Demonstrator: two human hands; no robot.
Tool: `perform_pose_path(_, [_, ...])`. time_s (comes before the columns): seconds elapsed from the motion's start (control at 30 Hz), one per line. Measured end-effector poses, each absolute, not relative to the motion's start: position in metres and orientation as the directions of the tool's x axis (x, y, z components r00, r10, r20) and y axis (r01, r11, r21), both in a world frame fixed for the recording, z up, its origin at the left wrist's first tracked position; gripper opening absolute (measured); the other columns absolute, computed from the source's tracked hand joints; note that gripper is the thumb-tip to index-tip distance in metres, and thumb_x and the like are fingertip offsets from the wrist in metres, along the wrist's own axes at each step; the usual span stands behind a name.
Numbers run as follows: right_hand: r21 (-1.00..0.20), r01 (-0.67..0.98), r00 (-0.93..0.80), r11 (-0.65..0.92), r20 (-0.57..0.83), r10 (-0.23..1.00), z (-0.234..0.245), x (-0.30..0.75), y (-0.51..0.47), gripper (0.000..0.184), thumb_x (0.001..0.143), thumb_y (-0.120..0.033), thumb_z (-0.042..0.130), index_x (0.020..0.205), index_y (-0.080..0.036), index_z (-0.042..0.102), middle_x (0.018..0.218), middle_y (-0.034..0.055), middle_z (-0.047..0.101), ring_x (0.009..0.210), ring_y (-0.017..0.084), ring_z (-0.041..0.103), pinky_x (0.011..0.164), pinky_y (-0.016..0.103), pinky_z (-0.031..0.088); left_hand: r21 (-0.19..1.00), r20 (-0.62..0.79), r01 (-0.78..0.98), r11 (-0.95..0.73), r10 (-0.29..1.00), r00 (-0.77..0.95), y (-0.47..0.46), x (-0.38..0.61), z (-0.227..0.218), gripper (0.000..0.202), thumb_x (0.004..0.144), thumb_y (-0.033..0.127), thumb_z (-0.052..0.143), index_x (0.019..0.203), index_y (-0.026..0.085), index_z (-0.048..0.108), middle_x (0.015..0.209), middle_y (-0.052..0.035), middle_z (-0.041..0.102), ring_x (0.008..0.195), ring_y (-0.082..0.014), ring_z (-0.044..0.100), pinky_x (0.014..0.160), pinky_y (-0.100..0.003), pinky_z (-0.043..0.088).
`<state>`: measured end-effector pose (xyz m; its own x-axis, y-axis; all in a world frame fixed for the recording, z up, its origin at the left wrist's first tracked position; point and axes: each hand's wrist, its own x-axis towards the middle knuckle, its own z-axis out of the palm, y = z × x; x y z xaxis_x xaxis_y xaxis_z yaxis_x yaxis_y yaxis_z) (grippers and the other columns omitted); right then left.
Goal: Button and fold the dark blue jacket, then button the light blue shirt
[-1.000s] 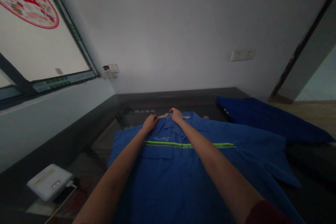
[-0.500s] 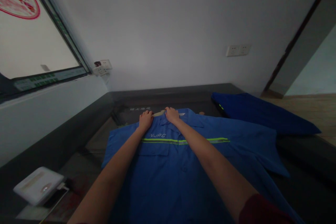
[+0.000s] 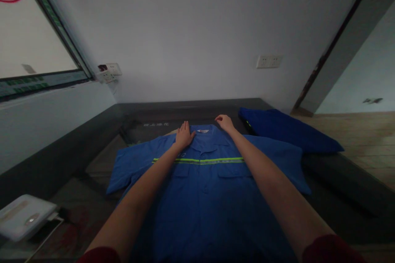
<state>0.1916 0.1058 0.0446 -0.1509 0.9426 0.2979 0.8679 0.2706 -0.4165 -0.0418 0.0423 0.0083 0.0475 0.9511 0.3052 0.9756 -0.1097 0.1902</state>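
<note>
A blue short-sleeved work shirt (image 3: 203, 189) with a yellow-green reflective stripe lies spread face up on a dark table (image 3: 333, 181), collar away from me. My left hand (image 3: 184, 134) rests flat on the shirt just left of the collar, fingers stretched out. At the right end of the collar, near the shoulder, is my right hand (image 3: 225, 123), its fingers curled onto the cloth edge. Whether it grips the fabric or only presses it is unclear.
A dark blue folded garment (image 3: 286, 131) lies at the table's far right. At the near left a white box-like device (image 3: 23, 218) sits with a cable. Wall sockets (image 3: 108, 72) are in the left corner and a window lies to the left. Wooden floor shows at right.
Both hands have moved apart along the collar: the left now lies flat, the right has slid out to the right shoulder. The shirt lies straighter, and the camera has turned rightward.
</note>
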Motion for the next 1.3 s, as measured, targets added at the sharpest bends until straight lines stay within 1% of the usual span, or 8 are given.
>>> perform_pose_path(0.07, [-0.403,0.877,-0.150,0.263,0.292,0.945,0.043,0.202,0.104,0.033,0.085,-0.008,0.042,0.102,-0.017,0.069,0.102,0.0077,0.069,0.092,0.016,0.062,0.082,0.025,0.044,0.214,0.285,0.976,-0.044,0.958,-0.020,0.040,-0.039,0.001,0.071,0.091,0.047,0.039,0.146,0.006,0.022,0.152,-0.0199,0.024,0.141,-0.0291,0.023,0.113,-0.045,0.023])
perform_pose_path(0.2, [-0.348,0.873,-0.251,0.340,0.276,0.928,0.041,0.197,0.098,0.035,0.083,-0.005,0.044,0.101,-0.019,0.071,0.099,0.0067,0.068,0.090,0.016,0.061,0.082,0.023,0.043,0.239,0.221,0.971,0.025,0.972,-0.079,0.040,-0.041,-0.009,0.074,0.090,0.055,0.032,0.146,0.007,0.022,0.153,-0.0183,0.022,0.142,-0.0284,0.019,0.114,-0.046,0.021])
perform_pose_path(0.4, [-0.243,0.847,-0.408,0.472,0.271,0.872,0.037,0.144,0.086,0.032,0.085,-0.010,0.044,0.101,-0.020,0.071,0.110,0.0105,0.063,0.108,0.022,0.054,0.090,0.030,0.041,0.208,0.142,0.978,0.014,0.989,-0.045,0.047,-0.045,-0.011,0.076,0.089,0.059,0.024,0.149,0.013,0.019,0.155,-0.0136,0.017,0.143,-0.0277,0.016,0.114,-0.048,0.018])
perform_pose_path(0.63, [-0.165,0.799,-0.553,0.579,0.180,0.814,0.020,0.087,0.075,0.039,0.090,-0.016,0.040,0.123,-0.023,0.060,0.130,0.0070,0.057,0.117,0.022,0.049,0.096,0.035,0.040,0.164,0.058,0.986,-0.026,0.998,0.017,0.048,-0.048,-0.004,0.072,0.089,0.061,0.020,0.149,0.021,0.020,0.156,-0.0091,0.015,0.143,-0.0301,0.016,0.113,-0.053,0.016])
perform_pose_path(0.83, [-0.149,0.835,-0.511,0.530,0.147,0.847,0.016,0.085,0.076,0.045,0.091,-0.018,0.037,0.133,-0.027,0.051,0.141,0.0058,0.047,0.126,0.026,0.041,0.099,0.046,0.037,0.172,0.008,0.985,0.015,1.000,-0.016,0.050,-0.045,0.004,0.070,0.087,0.060,0.025,0.148,0.024,0.024,0.157,-0.0068,0.012,0.143,-0.0302,0.014,0.113,-0.054,0.014])
perform_pose_path(1.07, [-0.212,0.884,-0.370,0.417,0.229,0.900,0.042,0.114,0.085,0.034,0.089,-0.018,0.044,0.118,-0.022,0.063,0.124,0.0086,0.060,0.117,0.022,0.050,0.095,0.033,0.041,0.209,0.006,0.977,0.040,0.999,-0.042,0.054,-0.046,0.003,0.069,0.088,0.061,0.025,0.146,0.025,0.028,0.156,-0.0081,0.017,0.142,-0.0297,0.018,0.113,-0.054,0.016])
perform_pose_path(1.2, [-0.287,0.912,-0.219,0.292,0.261,0.940,0.056,0.157,0.097,0.034,0.086,-0.011,0.043,0.105,-0.021,0.069,0.112,0.0079,0.067,0.108,0.019,0.057,0.092,0.028,0.042,0.209,0.205,0.978,0.016,0.977,-0.060,0.051,-0.035,0.011,0.061,0.090,0.054,0.034,0.143,0.024,0.034,0.155,-0.0122,0.022,0.140,-0.0341,0.021,0.110,-0.060,0.016])
perform_pose_path(1.3, [-0.336,0.910,-0.158,0.242,0.257,0.953,0.055,0.184,0.099,0.034,0.085,-0.009,0.043,0.101,-0.020,0.071,0.108,0.0070,0.069,0.101,0.018,0.061,0.088,0.026,0.043,0.215,0.328,0.957,-0.194,0.937,0.116,0.054,-0.013,0.021,0.043,0.092,0.035,0.038,0.130,0.020,0.051,0.140,-0.0138,0.046,0.131,-0.0299,0.039,0.110,-0.049,0.027])
